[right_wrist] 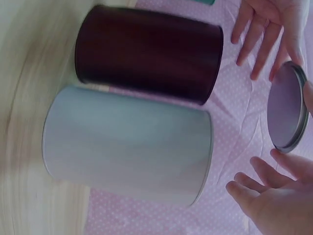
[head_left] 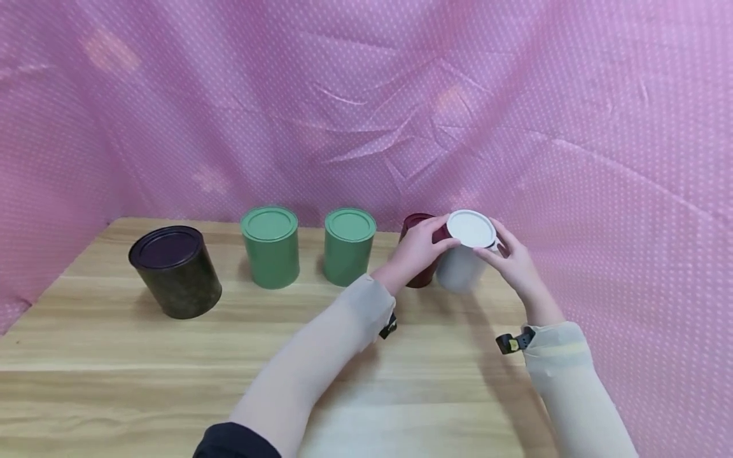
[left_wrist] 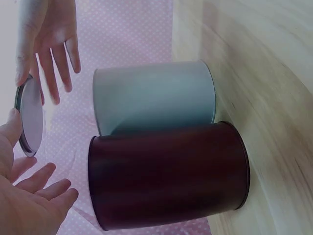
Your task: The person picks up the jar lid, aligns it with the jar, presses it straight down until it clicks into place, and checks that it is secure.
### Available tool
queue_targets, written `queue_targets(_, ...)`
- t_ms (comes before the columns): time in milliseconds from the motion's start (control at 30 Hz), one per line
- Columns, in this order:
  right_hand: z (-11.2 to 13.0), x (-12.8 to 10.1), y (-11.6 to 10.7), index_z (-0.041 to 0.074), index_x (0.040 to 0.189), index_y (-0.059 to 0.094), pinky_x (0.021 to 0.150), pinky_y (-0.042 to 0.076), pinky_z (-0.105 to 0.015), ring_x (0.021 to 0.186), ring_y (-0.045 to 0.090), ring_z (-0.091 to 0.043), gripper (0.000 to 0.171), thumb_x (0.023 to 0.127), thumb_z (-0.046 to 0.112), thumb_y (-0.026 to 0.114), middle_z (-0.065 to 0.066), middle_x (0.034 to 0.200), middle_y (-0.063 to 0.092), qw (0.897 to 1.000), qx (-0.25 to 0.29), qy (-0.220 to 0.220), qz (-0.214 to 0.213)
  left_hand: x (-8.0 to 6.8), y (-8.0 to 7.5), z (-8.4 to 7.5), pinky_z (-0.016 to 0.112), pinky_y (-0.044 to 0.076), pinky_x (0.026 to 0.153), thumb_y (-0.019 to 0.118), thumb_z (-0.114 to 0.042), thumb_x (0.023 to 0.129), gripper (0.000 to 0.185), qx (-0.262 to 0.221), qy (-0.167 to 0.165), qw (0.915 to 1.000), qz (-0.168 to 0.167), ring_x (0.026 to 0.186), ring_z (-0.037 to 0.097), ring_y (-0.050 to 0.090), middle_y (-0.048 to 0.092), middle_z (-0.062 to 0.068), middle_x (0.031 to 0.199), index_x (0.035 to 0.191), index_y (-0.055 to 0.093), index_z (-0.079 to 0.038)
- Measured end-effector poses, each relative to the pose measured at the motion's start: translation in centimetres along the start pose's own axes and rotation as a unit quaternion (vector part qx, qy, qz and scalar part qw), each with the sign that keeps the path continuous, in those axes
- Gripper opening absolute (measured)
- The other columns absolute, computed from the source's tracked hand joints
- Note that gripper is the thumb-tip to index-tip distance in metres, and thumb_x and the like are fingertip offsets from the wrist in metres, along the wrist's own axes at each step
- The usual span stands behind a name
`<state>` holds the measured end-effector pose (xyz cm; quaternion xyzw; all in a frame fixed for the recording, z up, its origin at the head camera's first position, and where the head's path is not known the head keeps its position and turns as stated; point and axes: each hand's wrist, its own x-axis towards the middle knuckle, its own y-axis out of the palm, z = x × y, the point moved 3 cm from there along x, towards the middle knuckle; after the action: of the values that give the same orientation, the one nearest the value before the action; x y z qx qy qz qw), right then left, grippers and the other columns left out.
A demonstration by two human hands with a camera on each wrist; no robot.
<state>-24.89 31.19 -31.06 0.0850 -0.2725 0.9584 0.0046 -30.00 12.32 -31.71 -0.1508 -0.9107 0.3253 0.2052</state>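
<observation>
A round white metal lid [head_left: 471, 228] is held between both hands, above the white can [head_left: 460, 272]. My left hand [head_left: 419, 247] pinches its left edge with thumb and fingertips, the other fingers spread. On the opposite edge, my right hand [head_left: 520, 267] pinches it too. Both wrist views show the lid [left_wrist: 32, 117] clear of the can [right_wrist: 129, 147], with a gap between. Close at the left of the white can stands a dark red can [left_wrist: 168, 178], partly covered by my left hand in the head view.
Two green lidded cans [head_left: 272, 254] [head_left: 349, 254] stand further left along the back of the wooden table [head_left: 143, 388]. A black can [head_left: 184, 283] with a lid sits at the far left. Pink dotted cloth [head_left: 366, 95] hangs behind and at both sides.
</observation>
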Motion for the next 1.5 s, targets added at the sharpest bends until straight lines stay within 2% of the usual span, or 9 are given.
queue_targets(133,-1.2,0.1,-0.8,0.013,0.155,0.023,0.12,0.013,-0.054,0.148,0.009,-0.038,0.077,0.092,0.026,0.066,-0.016,0.162,0.01,1.0,-0.016,0.018,0.003,0.8,1.3,0.0,0.031,0.036,0.114,0.064,-0.045,0.089,0.069,0.011,-0.005,0.9997,0.019,0.137,0.015,0.043,0.048,0.001,0.148,0.148,0.042,-0.017)
queue_targets(333,-2.4,0.6,-1.2,0.017,0.155,0.02,0.116,0.014,-0.064,0.146,0.009,-0.047,0.078,0.093,0.03,0.065,-0.015,0.162,0.005,0.999,-0.009,0.034,0.014,1.7,1.9,-0.2,0.031,0.037,0.112,0.063,-0.044,0.091,0.065,0.045,-0.004,0.9987,0.025,0.136,0.015,0.045,0.05,0.001,0.146,0.147,0.043,-0.017)
queue_targets(633,-3.5,1.6,-1.4,0.017,0.156,0.017,0.117,0.014,-0.061,0.146,0.01,-0.046,0.08,0.093,0.031,0.065,-0.013,0.162,0.006,0.998,0.016,0.049,0.022,2.8,2.5,-0.1,0.031,0.037,0.113,0.059,-0.042,0.095,0.066,0.048,-0.012,0.9975,0.051,0.137,0.015,0.044,0.048,0.003,0.147,0.15,0.037,-0.015)
queue_targets(733,-3.8,1.7,-1.7,0.017,0.156,0.016,0.117,0.014,-0.061,0.146,0.01,-0.045,0.08,0.094,0.032,0.064,-0.012,0.163,0.004,0.998,0.02,0.055,0.021,3.3,2.7,-0.4,0.028,0.04,0.109,0.058,-0.042,0.095,0.064,0.058,-0.006,0.9962,0.065,0.129,0.012,0.048,0.053,0.002,0.14,0.15,0.038,-0.013)
queue_targets(833,-4.0,1.8,-1.8,0.018,0.156,0.015,0.117,0.016,-0.061,0.146,0.011,-0.045,0.081,0.094,0.035,0.063,-0.011,0.163,0.004,0.998,0.018,0.064,0.022,3.8,2.8,-0.7,0.026,0.044,0.1,0.057,-0.042,0.096,0.061,0.08,0.004,0.994,0.074,0.115,0.012,0.052,0.06,0.002,0.123,0.147,0.042,-0.012)
queue_targets(900,-4.2,1.9,-1.9,0.019,0.156,0.014,0.117,0.016,-0.06,0.146,0.012,-0.044,0.081,0.094,0.036,0.063,-0.012,0.162,0.007,0.997,0.017,0.066,0.022,4.2,2.8,-0.8,0.026,0.044,0.096,0.057,-0.042,0.096,0.058,0.093,0.01,0.9928,0.075,0.112,0.012,0.052,0.061,0.001,0.117,0.145,0.045,-0.014)
queue_targets(1133,-4.7,2.8,-2.1,0.017,0.156,0.015,0.118,0.019,-0.056,0.146,0.017,-0.041,0.081,0.094,0.036,0.062,-0.017,0.159,0.018,0.997,0.017,0.066,0.022,5.1,2.8,-0.9,0.026,0.041,0.106,0.055,-0.043,0.096,0.048,0.128,0.019,0.9879,0.085,0.128,0.012,0.048,0.059,-0.003,0.133,0.137,0.053,-0.018)
queue_targets(1400,-5.6,2.9,-2.1,0.018,0.156,0.013,0.115,0.016,-0.064,0.147,0.013,-0.044,0.082,0.094,0.04,0.061,-0.015,0.162,0.01,0.996,0.019,0.078,0.037,5.5,3.3,-0.8,0.03,0.044,0.104,0.054,-0.046,0.096,0.05,0.159,0.0,0.9828,0.095,0.128,0.013,0.05,0.057,-0.004,0.137,0.139,0.051,-0.021)
queue_targets(1500,-5.8,2.9,-2.3,0.018,0.157,0.012,0.116,0.017,-0.063,0.146,0.016,-0.042,0.083,0.094,0.04,0.062,-0.016,0.161,0.013,0.996,0.022,0.078,0.039,5.5,3.6,-0.9,0.032,0.042,0.106,0.053,-0.046,0.096,0.047,0.161,-0.003,0.9818,0.1,0.127,0.013,0.052,0.059,-0.006,0.135,0.137,0.053,-0.022)
